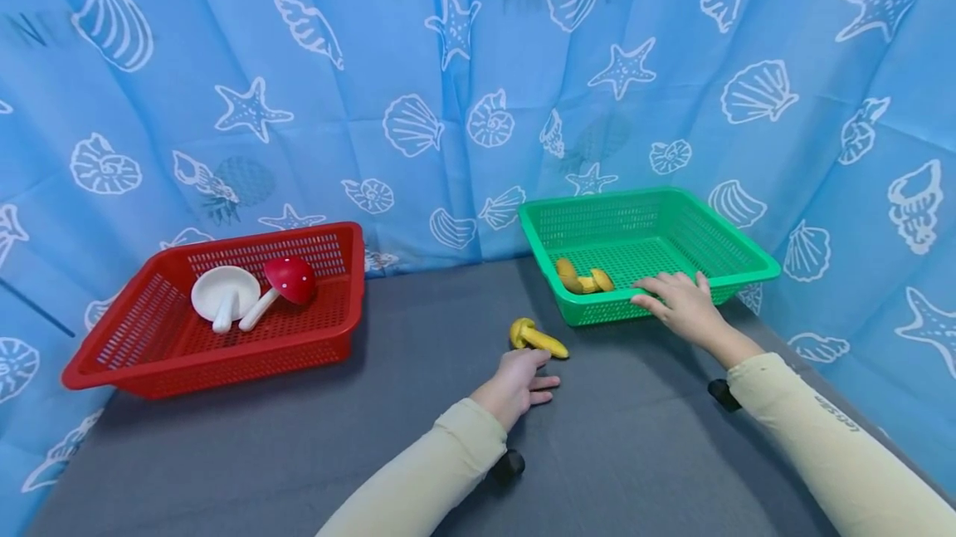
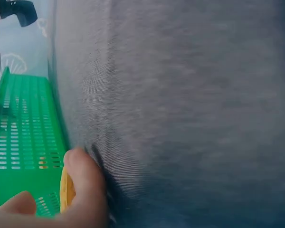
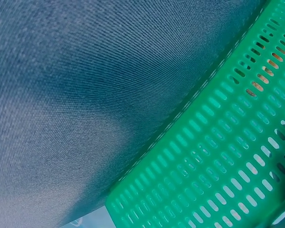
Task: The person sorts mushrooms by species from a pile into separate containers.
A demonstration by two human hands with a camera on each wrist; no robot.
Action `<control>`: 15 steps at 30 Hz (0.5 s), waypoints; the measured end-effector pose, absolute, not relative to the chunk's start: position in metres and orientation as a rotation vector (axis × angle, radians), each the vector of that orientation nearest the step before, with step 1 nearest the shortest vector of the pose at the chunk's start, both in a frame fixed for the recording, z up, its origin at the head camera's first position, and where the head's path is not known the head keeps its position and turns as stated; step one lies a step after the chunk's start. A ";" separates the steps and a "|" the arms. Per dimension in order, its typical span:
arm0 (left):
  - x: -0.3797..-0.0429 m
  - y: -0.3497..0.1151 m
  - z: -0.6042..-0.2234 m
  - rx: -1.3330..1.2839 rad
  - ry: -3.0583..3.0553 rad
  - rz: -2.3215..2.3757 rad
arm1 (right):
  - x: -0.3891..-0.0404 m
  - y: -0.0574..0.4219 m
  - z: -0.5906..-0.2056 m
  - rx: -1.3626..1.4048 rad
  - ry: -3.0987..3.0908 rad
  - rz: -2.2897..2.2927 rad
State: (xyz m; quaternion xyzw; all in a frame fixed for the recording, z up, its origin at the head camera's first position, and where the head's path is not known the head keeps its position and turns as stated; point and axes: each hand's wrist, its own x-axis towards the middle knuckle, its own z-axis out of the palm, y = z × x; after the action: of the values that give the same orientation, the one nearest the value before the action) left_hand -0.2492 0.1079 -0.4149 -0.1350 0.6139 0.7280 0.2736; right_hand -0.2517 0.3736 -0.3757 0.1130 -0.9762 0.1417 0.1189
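Observation:
A yellow toy mushroom (image 1: 539, 340) lies on the grey cloth in front of the green basket (image 1: 747, 274). My left hand (image 1: 515, 383) is right at its near side, fingers spread; in the left wrist view a bit of yellow mushroom (image 2: 66, 190) shows beside a finger. Whether skin touches it cannot be made out. Over the basket's near rim is my right hand (image 1: 685, 310), its fingers fairly straight and holding nothing. Brown and yellow mushrooms (image 1: 582, 278) lie inside the basket's near left corner. The right wrist view shows mainly the basket's slotted wall (image 3: 204, 156).
To the left stands a red basket (image 1: 246, 368). Inside it are a white mushroom (image 1: 217, 288) and a red-capped mushroom (image 1: 290, 280) with white dots. A blue curtain (image 1: 448, 147) printed with shells and starfish hangs behind the cloth-covered table (image 1: 299, 454).

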 end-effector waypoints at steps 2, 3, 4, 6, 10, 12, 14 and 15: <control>-0.251 0.111 -0.411 -0.422 1.689 1.939 | -0.252 0.374 -0.376 0.327 -2.857 0.412; -0.252 0.112 -0.410 -0.442 1.707 1.933 | -0.252 0.375 -0.376 0.326 -2.857 0.414; -0.253 0.114 -0.408 -0.463 1.726 1.925 | -0.252 0.375 -0.376 0.325 -2.856 0.415; -0.255 0.117 -0.406 -0.505 1.769 1.904 | -0.252 0.374 -0.375 0.325 -2.854 0.416; -0.265 0.124 -0.411 -0.578 1.859 1.831 | -0.252 0.373 -0.375 0.322 -2.852 0.418; -0.271 0.128 -0.414 -0.606 1.892 1.791 | -0.252 0.373 -0.375 0.323 -2.851 0.417; -0.275 0.129 -0.416 -0.631 1.901 1.777 | -0.252 0.372 -0.375 0.325 -2.850 0.418; -0.276 0.130 -0.416 -0.643 1.903 1.773 | -0.253 0.372 -0.376 0.326 -2.850 0.417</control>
State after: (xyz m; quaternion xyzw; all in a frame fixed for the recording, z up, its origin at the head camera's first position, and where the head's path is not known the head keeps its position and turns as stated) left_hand -0.2760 0.1298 -0.4164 -0.2336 0.6914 0.6442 0.2289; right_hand -0.2526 0.3722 -0.3756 0.1118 -0.9759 0.1430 0.1212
